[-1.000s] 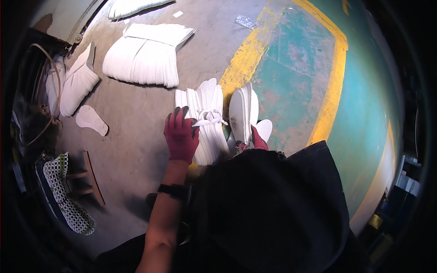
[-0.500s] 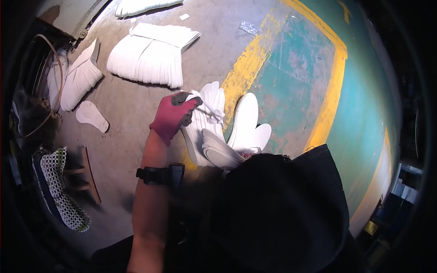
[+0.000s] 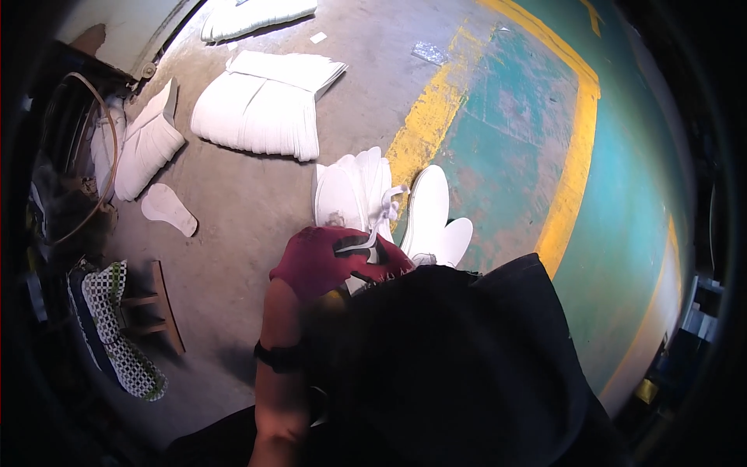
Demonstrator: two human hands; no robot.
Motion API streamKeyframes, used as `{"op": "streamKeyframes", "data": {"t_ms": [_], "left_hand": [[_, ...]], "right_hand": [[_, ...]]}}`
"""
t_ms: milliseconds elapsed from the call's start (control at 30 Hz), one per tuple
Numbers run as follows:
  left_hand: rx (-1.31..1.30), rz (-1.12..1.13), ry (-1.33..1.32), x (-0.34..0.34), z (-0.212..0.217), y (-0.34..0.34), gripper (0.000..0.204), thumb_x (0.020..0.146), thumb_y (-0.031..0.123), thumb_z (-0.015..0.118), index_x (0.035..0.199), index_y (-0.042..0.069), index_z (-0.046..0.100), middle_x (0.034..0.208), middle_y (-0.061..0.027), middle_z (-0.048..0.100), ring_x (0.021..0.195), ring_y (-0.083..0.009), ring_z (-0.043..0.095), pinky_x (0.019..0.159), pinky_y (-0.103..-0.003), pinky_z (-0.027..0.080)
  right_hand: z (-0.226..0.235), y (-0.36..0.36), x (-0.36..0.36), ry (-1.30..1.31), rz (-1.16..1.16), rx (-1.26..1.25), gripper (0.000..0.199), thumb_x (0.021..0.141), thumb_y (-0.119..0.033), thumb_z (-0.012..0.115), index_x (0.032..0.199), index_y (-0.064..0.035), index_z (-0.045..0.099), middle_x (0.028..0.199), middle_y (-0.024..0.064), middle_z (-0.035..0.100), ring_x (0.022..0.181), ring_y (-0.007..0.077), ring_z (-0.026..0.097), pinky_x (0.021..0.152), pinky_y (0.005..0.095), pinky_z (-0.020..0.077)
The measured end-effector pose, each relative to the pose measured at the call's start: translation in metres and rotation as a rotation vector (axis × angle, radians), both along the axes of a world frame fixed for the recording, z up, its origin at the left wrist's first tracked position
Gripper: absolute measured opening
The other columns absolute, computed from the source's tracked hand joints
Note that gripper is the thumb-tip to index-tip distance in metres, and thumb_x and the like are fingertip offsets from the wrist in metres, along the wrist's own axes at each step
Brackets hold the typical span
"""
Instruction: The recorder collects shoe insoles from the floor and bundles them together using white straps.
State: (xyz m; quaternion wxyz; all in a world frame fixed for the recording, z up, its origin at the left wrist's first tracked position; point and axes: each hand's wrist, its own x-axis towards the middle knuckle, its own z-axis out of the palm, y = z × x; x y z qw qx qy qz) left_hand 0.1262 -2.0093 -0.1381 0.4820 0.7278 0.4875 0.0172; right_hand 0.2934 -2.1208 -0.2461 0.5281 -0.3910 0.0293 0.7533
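Just beyond the red-gloved left hand point(image 3: 323, 261), a bunch of white insoles point(image 3: 336, 196), that hand curled on a white strip point(image 3: 387, 210), right hand point(image 3: 394, 263) mostly hidden by dark cloth point(image 3: 467, 350), its hold impossible to tell

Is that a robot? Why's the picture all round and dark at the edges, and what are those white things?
No robot, just a person! A camera worn on their head looks down, and its very wide lens makes straight edges bend. The left hand wears a red glove, and its fingers seem to hold a white strip beside a bunch of flat, shoe-sole-shaped white pieces. I can't make out the right hand clearly. On the floor lie bigger white bundles and one loose piece.
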Motion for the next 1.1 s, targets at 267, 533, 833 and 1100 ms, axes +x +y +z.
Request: {"op": "streamKeyframes", "data": {"t_ms": [267, 533, 833, 1100], "left_hand": [[-0.232, 0.233, 0.039, -0.045, 0.011, -0.007, 0.033, 0.078, 0.013, 0.076, 0.108, 0.0, 0.071, 0.1, -0.0113, 0.073, 0.093, -0.0159, 0.068, 0.085, -0.03, 0.052], [-0.381, 0.51, -0.282, -0.073, -0.069, -0.017, 0.026, 0.083, 0.014, 0.072, 0.105, 0.0, 0.071, 0.096, -0.0071, 0.071, 0.087, -0.0129, 0.064, 0.083, -0.031, 0.051], [-0.485, 0.368, -0.453, -0.06, -0.057, 0.001, 0.023, 0.083, 0.013, 0.073, 0.104, 0.004, 0.072, 0.086, -0.0012, 0.07, 0.077, -0.0066, 0.061, 0.068, -0.024, 0.047], [-0.383, 0.452, -0.578, 0.005, -0.06, 0.022, 0.019, 0.084, 0.012, 0.071, 0.1, 0.001, 0.071, 0.078, 0.0001, 0.066, 0.07, -0.0051, 0.057, 0.063, -0.021, 0.045]], "right_hand": [[-0.021, 0.004, -0.02, -0.253, 0.33, 0.188, 0.039, 0.09, -0.012, 0.068, 0.126, -0.001, 0.058, 0.117, 0.009, 0.066, 0.11, 0.0214, 0.063, 0.087, 0.0308, 0.0514], [-0.07, -0.008, 0.003, -0.582, 0.597, 0.334, 0.034, 0.091, -0.014, 0.068, 0.121, -0.0014, 0.061, 0.111, 0.0085, 0.068, 0.103, 0.0202, 0.066, 0.083, 0.0295, 0.052], [-0.021, -0.047, 0.121, -1.251, 0.373, -0.105, 0.03, 0.088, -0.02, 0.074, 0.111, -0.0051, 0.064, 0.081, 0.004, 0.07, 0.071, 0.0067, 0.064, 0.063, 0.0223, 0.0486], [-0.013, 0.038, 0.115, -1.869, 0.55, -0.214, 0.097, 0.071, -0.051, 0.081, 0.146, -0.0076, 0.038, 0.125, 0.0164, 0.061, 0.114, 0.0315, 0.061, 0.094, 0.0412, 0.0487]]}}
